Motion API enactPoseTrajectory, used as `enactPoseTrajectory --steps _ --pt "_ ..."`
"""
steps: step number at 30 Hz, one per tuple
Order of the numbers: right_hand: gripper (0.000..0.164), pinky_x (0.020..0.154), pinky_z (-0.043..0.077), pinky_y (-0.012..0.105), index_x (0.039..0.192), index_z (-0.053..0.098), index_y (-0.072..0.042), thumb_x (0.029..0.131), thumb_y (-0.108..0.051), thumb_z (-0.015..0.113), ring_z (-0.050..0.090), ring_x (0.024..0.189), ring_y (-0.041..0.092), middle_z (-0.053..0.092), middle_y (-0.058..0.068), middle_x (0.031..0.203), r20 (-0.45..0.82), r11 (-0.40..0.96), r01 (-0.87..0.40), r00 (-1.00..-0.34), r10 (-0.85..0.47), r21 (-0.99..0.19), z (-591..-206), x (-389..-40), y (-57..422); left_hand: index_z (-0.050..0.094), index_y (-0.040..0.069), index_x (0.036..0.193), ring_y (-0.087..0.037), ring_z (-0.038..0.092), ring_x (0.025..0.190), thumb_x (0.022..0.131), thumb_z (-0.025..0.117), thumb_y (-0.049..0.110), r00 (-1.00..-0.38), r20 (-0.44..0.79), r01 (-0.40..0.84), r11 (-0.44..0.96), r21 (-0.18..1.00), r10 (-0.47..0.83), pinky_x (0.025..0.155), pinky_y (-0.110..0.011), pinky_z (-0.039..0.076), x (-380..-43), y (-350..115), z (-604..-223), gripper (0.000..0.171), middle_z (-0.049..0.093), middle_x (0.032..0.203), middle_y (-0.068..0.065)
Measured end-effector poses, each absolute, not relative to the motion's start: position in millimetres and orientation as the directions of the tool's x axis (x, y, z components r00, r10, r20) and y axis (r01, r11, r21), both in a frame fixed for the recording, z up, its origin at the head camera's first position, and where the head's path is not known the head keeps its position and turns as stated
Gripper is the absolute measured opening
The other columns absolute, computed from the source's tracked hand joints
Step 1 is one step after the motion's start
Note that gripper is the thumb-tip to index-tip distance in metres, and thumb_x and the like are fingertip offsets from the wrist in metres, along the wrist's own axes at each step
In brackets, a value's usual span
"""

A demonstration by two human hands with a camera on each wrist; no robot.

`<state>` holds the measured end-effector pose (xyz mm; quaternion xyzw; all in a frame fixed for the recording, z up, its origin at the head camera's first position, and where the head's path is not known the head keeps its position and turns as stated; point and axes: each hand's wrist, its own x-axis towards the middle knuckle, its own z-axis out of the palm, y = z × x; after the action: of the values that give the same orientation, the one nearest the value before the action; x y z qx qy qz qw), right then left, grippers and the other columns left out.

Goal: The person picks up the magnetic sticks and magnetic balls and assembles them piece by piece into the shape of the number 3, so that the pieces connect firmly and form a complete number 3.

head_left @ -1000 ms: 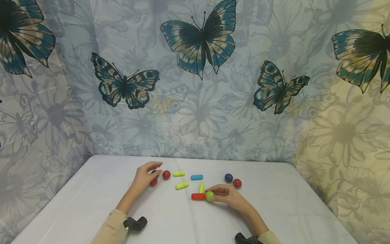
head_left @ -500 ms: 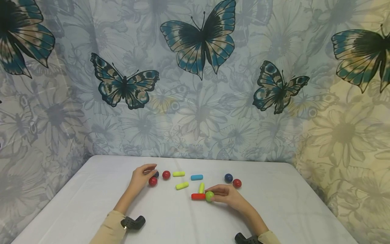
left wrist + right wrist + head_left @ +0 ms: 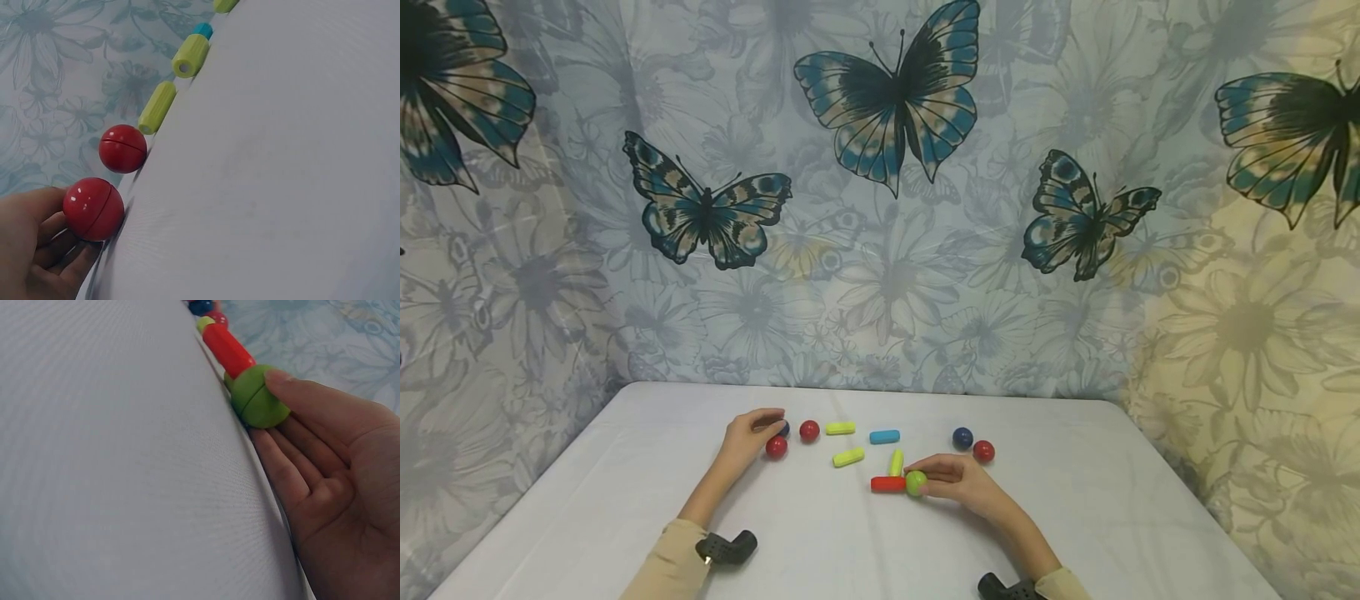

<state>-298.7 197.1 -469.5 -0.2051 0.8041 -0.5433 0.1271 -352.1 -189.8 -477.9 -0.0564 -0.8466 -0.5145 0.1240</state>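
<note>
My left hand (image 3: 748,437) is at the left of the table, its thumb and fingers around a dark blue ball (image 3: 786,429) that they partly cover. A red ball (image 3: 94,209) sits right in front of these fingers and hides the blue one in the left wrist view. Another red ball (image 3: 809,431) lies a little to the right. Nearer the middle, my right hand (image 3: 964,483) pinches a green ball (image 3: 259,397) between thumb and fingers. This ball meets the end of a red stick (image 3: 889,484). A yellow-green stick (image 3: 897,462) stretches away behind them.
Two more yellow-green sticks, one at the back (image 3: 840,428) and one nearer (image 3: 848,457), lie beside a light blue stick (image 3: 884,436). Beyond the right hand are a second dark blue ball (image 3: 962,438) and a red ball (image 3: 983,452). A butterfly-patterned cloth (image 3: 895,275) hangs behind the white table (image 3: 805,533).
My left hand has drawn back slightly to the left and then lowered a little at the dark blue ball. The right hand stays still on the green ball.
</note>
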Motion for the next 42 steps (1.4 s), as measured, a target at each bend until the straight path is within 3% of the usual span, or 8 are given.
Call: enactPoseTrajectory --steps 25,42 --pt "0.036 0.094 0.053 0.021 0.121 0.067 -0.011 0.088 -0.024 0.073 0.065 0.112 0.004 0.067 0.01 0.126 0.018 0.313 -0.187 -0.881 -0.473 -0.931 -471 -299 199 0.07 0.004 0.115 -0.029 0.069 0.106 0.089 0.071 0.019 -0.964 0.266 0.219 0.48 0.85 -0.031 0.096 -0.039 0.053 -352 -192 -476 0.03 0.071 0.116 -0.017" --pt "0.037 0.093 0.053 0.021 0.123 0.066 -0.009 0.089 -0.022 0.071 0.065 0.113 0.007 0.066 0.012 0.128 0.027 0.286 -0.192 -0.869 -0.494 -0.939 -469 -301 199 0.068 0.005 0.119 -0.033 0.065 0.115 0.09 0.07 0.025 -0.965 0.262 0.223 0.427 0.877 -0.034 0.098 -0.039 0.052 -349 -192 -464 0.035 0.068 0.122 -0.017"
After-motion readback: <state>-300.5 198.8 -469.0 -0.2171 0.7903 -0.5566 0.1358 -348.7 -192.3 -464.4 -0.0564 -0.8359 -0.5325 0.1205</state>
